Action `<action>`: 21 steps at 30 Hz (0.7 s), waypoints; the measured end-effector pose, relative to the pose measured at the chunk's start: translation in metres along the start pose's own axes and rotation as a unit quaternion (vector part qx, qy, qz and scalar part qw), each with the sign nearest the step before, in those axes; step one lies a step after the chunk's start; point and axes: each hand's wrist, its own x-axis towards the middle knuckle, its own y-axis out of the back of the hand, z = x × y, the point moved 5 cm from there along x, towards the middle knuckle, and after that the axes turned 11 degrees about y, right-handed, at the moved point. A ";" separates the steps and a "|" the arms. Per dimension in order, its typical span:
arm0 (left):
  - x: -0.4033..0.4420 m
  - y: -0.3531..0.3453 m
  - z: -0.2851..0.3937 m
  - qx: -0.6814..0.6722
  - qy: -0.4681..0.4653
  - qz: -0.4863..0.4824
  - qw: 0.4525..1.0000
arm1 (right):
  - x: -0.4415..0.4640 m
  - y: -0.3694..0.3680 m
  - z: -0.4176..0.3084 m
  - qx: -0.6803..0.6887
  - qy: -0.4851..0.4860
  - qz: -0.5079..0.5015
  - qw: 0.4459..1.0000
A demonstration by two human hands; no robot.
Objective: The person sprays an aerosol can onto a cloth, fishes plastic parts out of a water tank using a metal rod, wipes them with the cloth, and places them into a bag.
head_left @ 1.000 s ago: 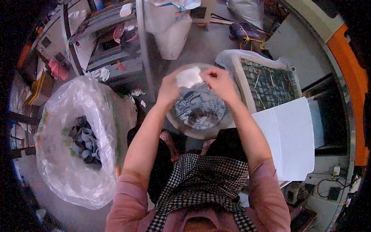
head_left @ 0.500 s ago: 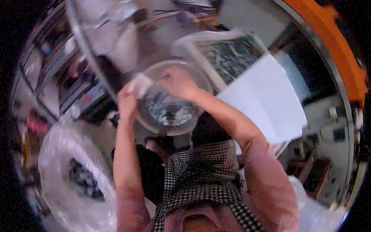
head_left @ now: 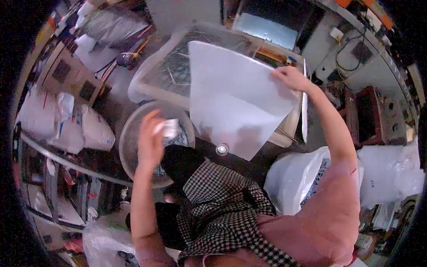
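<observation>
My left hand (head_left: 151, 138) is over the round tub (head_left: 126, 142), fingers curled around a small white block-like piece (head_left: 170, 128); blur hides its detail. Dark shiny pieces (head_left: 180, 137) lie inside the tub, partly covered by my arm and knee. Further right, my right hand (head_left: 291, 79) pinches the upper right edge of a large white sheet (head_left: 231, 84). That sheet is tilted over a wide, pale-rimmed container (head_left: 162, 99), which has dark contents and thin pale strips at its left.
A small round metallic object (head_left: 222, 149) is by the sheet's lower edge. White plastic bags (head_left: 291, 178) stand at the right, with stuffed white sacks (head_left: 95, 129) at the left. A metal rail (head_left: 66, 162) runs along the left side.
The view has swung to the right. My right hand has left the tub and taken hold of the white sheet's edge. My left hand still has the white piece over the tub.
</observation>
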 end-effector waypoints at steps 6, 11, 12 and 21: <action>0.076 -0.092 0.130 -0.002 -0.098 -0.206 0.974 | -0.019 0.003 -0.064 0.396 0.059 -0.176 0.899; 0.061 -0.106 0.117 0.129 -0.062 -0.245 0.959 | -0.021 -0.103 0.090 -0.132 -0.020 -0.227 0.965; 0.050 -0.107 0.111 0.132 -0.062 -0.246 0.958 | -0.035 -0.160 0.133 -0.155 -0.035 -0.322 0.933; 0.028 -0.106 0.106 0.058 -0.066 -0.262 0.961 | -0.102 -0.310 0.207 -0.068 -0.117 -0.349 0.927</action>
